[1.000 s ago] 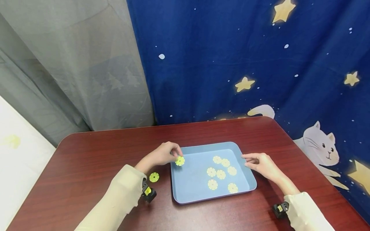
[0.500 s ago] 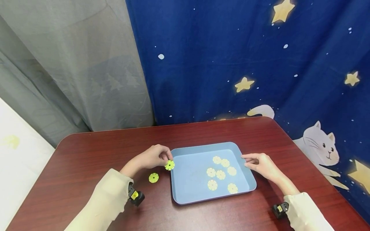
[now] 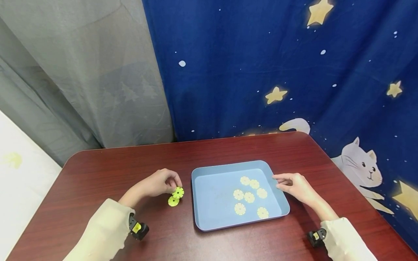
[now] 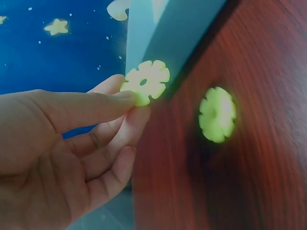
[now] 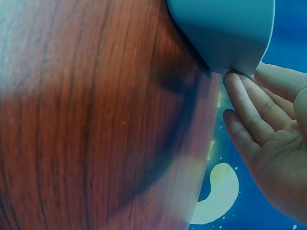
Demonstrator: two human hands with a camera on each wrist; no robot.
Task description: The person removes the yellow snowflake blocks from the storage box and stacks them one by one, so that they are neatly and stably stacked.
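Note:
My left hand (image 3: 159, 182) pinches a yellow-green interlocking disc (image 4: 151, 79), notched like a flower with a hole in its middle, between thumb and fingers. A second disc (image 4: 218, 115) lies flat on the table just beside it; in the head view the held one overlaps it. To the right is a shallow blue tray (image 3: 212, 203) with several pale yellow discs (image 3: 249, 197) lying in its right half. My right hand (image 3: 297, 186) touches the tray's right edge with thumb and fingertips, its fingers fairly straight (image 5: 249, 103).
The dark red wooden table (image 3: 107, 174) has rounded far corners. Behind it hang a grey curtain (image 3: 91, 90) and a blue curtain (image 3: 228, 72) with stars and a cat. Bare table lies left of the tray and in front of it.
My left hand has carried the disc from over the tray's left edge, leftward and down, to beside the loose disc on the table. The right hand and tray have stayed put.

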